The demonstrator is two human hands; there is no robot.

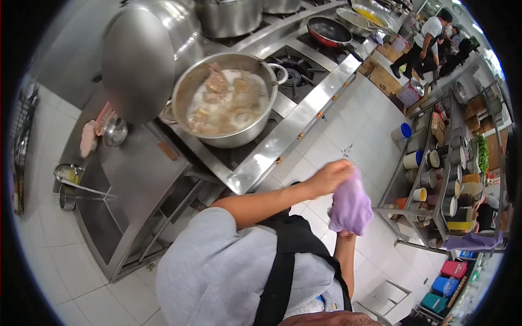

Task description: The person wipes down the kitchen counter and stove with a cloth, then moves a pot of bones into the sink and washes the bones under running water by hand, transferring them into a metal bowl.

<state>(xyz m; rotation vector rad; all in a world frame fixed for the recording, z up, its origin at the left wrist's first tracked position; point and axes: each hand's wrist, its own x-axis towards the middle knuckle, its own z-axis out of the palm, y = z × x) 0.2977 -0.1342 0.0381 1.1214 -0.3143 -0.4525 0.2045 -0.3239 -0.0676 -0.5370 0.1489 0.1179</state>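
Note:
In front of my body, a crumpled light purple cloth (350, 204) hangs between my two hands. My left hand (338, 173) is closed on the cloth's upper end, slightly blurred. My right hand (348, 232) is at the cloth's lower end; the folds cover its fingers, and only the wrist side shows. To the left of my hands, a large two-handled metal pot (234, 142) sits on the stove, with pieces of meat (216, 82) in cloudy, foamy liquid.
The steel stove edge (261, 165) borders the tiled floor. Beyond the pot are a bare burner (293, 73) and a frying pan (329, 31). A metal rack (391, 209) with several containers stands right. People (432, 32) are at the far right. A grey blur hides part of the left.

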